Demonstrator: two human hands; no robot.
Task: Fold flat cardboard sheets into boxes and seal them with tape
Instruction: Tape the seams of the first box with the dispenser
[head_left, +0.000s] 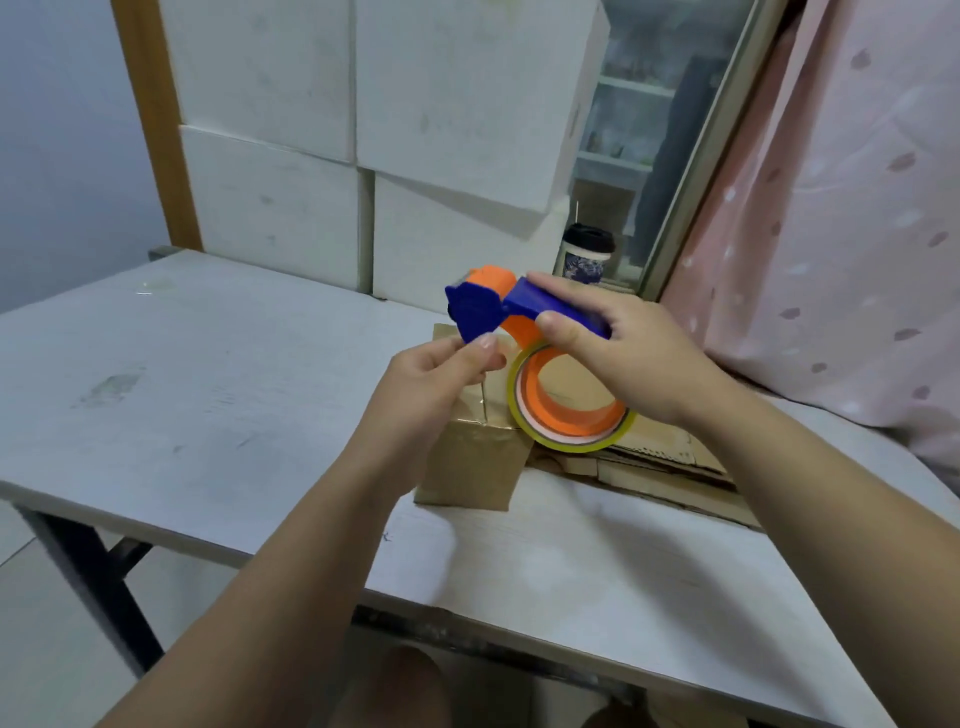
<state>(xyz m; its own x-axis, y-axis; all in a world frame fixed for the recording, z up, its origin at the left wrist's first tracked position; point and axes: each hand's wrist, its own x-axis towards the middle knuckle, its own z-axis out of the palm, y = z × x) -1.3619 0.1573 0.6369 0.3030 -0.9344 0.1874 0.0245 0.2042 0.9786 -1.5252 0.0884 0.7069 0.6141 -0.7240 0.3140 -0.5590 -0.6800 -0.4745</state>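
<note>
While both hands hover above the table (208, 364), the items stand as follows. Item one: a tape dispenser (496, 285), orange body with blue handle and blue flap, held in the air over the work. The right hand (623, 358) is wrapped round the handle, thumb on the near side, and covers most of it. Item two: a tape roll (571, 446), yellowish rim on an orange core, mounted on the dispenser; its upper arc is hidden behind the right hand. Item three: the left hand (436, 374), fingers curled, thumb and forefinger pinched together at the lower tip of the blue flap. Whether a clear tape end lies between them, I cannot tell. Item four: a small brown cardboard box (467, 467), standing on the table directly beneath the hands, a glossy strip across its top seam, much of the top hidden by the left hand and the roll. Item five: flat cardboard sheets (670, 470), stacked just right of the box, partly covered by the right forearm. Behind stand a lidded cup (584, 254), white blocks (270, 78) and a pink curtain (831, 208), cut off at the edge.
</note>
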